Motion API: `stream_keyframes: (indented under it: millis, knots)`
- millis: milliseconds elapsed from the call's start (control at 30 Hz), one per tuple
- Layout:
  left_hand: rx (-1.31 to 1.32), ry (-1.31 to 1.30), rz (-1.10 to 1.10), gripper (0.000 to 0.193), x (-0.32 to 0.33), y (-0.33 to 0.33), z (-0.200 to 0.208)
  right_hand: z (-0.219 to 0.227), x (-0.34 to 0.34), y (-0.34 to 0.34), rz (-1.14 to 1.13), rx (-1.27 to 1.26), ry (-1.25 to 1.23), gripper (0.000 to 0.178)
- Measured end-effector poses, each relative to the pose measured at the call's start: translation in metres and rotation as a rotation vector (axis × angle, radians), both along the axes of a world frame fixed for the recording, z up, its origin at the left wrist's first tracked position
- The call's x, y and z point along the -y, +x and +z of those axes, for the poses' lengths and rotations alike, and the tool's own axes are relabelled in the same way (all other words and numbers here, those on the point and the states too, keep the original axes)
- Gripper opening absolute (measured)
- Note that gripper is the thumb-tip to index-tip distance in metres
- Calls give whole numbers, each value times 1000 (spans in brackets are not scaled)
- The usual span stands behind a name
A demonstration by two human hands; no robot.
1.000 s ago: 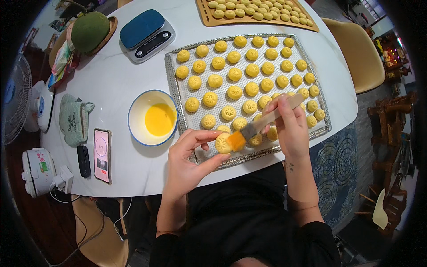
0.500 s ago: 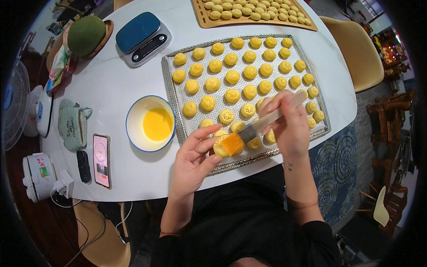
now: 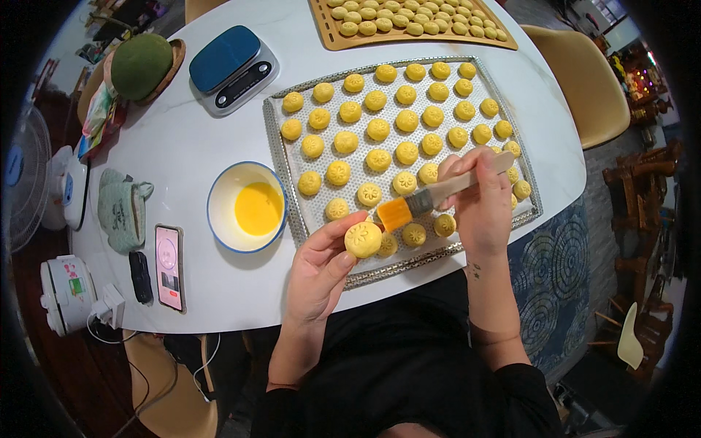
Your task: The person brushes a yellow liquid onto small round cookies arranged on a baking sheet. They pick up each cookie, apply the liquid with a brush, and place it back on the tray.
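Note:
Between the thumb and fingers of my left hand [image 3: 319, 266] is a round yellow pastry [image 3: 363, 240] with a flower pattern pressed into its top. My right hand [image 3: 482, 201] grips a pastry brush [image 3: 438, 191] by its pale wooden handle. Its orange-tinted bristles are just above and to the right of the held pastry, apart from its patterned top. Beneath both hands lies a perforated metal baking tray [image 3: 279, 157] bearing rows of similar pastries. To the left stands a white bowl [image 3: 221, 226] with a blue rim, with yellow-orange liquid [image 3: 258, 209] inside that looks like beaten egg.
Beyond the tray are a kitchen scale [image 3: 234, 69] and a tan tray [image 3: 339, 42] of small yellow dough pieces. At left lie a phone [image 3: 170, 266], a black object [image 3: 140, 277] and a pale green cloth pouch [image 3: 121, 212]. A white appliance [image 3: 67, 292] and a fan [image 3: 28, 175] stand farther left.
The brush has lifted off the pastry and moved up and to the right. My left hand has turned the pastry so its patterned top now shows fully.

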State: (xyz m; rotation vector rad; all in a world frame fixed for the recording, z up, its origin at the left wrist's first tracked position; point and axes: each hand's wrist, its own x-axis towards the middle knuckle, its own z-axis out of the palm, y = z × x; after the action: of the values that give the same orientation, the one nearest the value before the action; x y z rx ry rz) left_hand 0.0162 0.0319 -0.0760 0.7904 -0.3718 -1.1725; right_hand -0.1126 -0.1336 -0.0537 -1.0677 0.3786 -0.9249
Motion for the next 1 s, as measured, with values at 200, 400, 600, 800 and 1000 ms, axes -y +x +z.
stream_keyframes:
  millis: [200,400,600,800,1000]
  knots:
    - [2,-47,3,50,0,-1,-3,4,-6,2,-18,-141,-137,33]
    - [142,-58,20,44,3,-1,8,10,-7,1,75,-62,-116,32]
    - [168,-49,60,36,-1,2,3,11,2,-2,-5,-55,-56,29]
    - [162,56,91,32,2,-2,10,19,0,7,20,-152,-203,30]
    - [305,80,63,32,2,-2,16,25,-5,7,77,-127,-194,30]
